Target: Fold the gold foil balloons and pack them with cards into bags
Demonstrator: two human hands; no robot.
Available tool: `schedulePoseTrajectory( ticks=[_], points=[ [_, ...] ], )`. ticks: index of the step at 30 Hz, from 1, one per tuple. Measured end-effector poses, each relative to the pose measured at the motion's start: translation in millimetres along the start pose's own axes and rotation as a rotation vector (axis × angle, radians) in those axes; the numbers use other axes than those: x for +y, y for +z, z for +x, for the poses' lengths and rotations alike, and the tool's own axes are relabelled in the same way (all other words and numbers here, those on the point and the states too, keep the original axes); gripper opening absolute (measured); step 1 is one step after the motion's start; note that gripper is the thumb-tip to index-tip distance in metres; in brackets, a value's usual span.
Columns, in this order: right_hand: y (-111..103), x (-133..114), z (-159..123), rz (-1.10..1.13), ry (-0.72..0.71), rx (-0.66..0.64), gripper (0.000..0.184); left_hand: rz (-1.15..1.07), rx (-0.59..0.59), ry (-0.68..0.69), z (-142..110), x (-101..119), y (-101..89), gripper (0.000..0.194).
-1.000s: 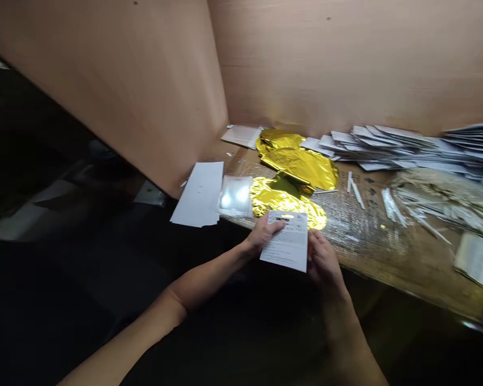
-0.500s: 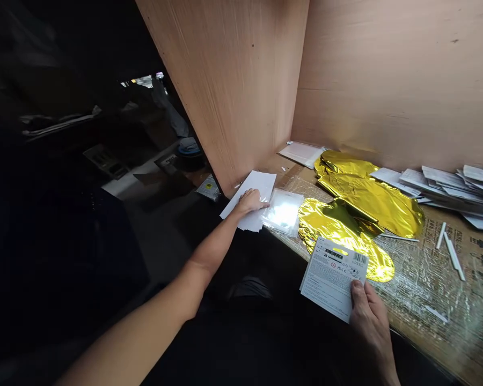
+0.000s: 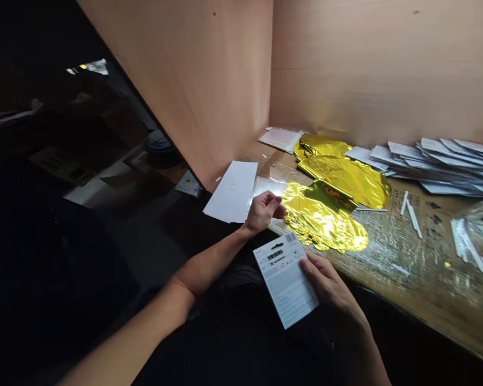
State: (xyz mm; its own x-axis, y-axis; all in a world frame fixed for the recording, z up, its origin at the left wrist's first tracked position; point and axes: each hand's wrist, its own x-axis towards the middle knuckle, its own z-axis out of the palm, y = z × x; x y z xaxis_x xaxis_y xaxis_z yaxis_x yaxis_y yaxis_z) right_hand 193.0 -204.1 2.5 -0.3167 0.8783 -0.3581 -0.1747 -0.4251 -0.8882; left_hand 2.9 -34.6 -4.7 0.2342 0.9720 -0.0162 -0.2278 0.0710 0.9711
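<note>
The left hand [image 3: 261, 213] and right hand [image 3: 324, 279] are bare. The left arm [image 3: 145, 324], lower left, is uncovered past the elbow [image 3: 184, 300]; the right forearm [image 3: 356, 332], lower right, is uncovered too. Clothing is lost in darkness.

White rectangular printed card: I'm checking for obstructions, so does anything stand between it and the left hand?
Nothing visible does in this view: a gap separates the white rectangular printed card, held in the right hand, from the left hand.

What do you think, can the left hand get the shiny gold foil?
Probably yes. The left hand is right beside the gold foil, with nothing seen blocking the way, though I can't tell whether it holds something.
</note>
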Motion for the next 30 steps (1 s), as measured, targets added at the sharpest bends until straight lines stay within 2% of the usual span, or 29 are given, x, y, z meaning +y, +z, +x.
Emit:
schedulePoseTrajectory(
  ticks=[2, 3, 6, 9, 12, 16, 20, 23, 26, 28, 30],
  points=[
    [-0.8, -2.0, 3.1, -0.016, -0.02, -0.006, 0.049, -0.085, -0.114, -0.104, -16.3, 0.9, 20.1, 0.061],
    [-3.0, -0.9, 2.7, -0.033, -0.038, 0.039, 0.049, -0.112, -0.176, -0.172, -20.6, 3.4, 24.5, 0.06],
    [-11.2, 7.8, -6.3, -0.149, -0.093, 0.292, 0.049, -0.179, -0.352, -0.406, -20.8, 10.0, 21.9, 0.054],
    [-15.9, 19.1, -17.8, -0.36, -0.117, 0.506, 0.049, -0.265, -0.42, -0.579, -18.3, 7.5, 15.6, 0.047],
    [-16.7, 27.3, -22.3, -0.62, -0.151, 0.673, 0.048, -0.311, -0.382, -0.59, -27.6, -3.9, 23.4, 0.05],
    [-16.2, 31.8, -20.2, -0.767, -0.199, 0.841, 0.047, -0.291, -0.299, -0.437, -53.6, -20.2, 49.9, 0.065],
    [-16.4, 29.2, -20.8, -0.7, -0.235, 0.907, 0.047, -0.255, -0.225, -0.299, -71.0, -26.3, 69.7, 0.051],
    [-19.0, 24.0, -23.8, -0.572, -0.244, 0.822, 0.049, -0.292, -0.23, -0.381, -67.0, -26.2, 76.2, 0.053],
    [-22.8, 26.7, -27.0, -0.305, -0.304, 0.734, 0.048, -0.406, -0.197, -0.514, -51.8, -25.6, 81.7, 0.055],
    [-22.6, 36.9, -29.7, -0.068, -0.358, 0.708, 0.05, -0.45, -0.158, -0.502, -41.7, -24.5, 86.1, 0.052],
    [-18.2, 51.6, -32.4, 0.101, -0.35, 0.689, 0.049, -0.468, -0.138, -0.465, -36.5, -24.0, 91.2, 0.05]
  ],
)
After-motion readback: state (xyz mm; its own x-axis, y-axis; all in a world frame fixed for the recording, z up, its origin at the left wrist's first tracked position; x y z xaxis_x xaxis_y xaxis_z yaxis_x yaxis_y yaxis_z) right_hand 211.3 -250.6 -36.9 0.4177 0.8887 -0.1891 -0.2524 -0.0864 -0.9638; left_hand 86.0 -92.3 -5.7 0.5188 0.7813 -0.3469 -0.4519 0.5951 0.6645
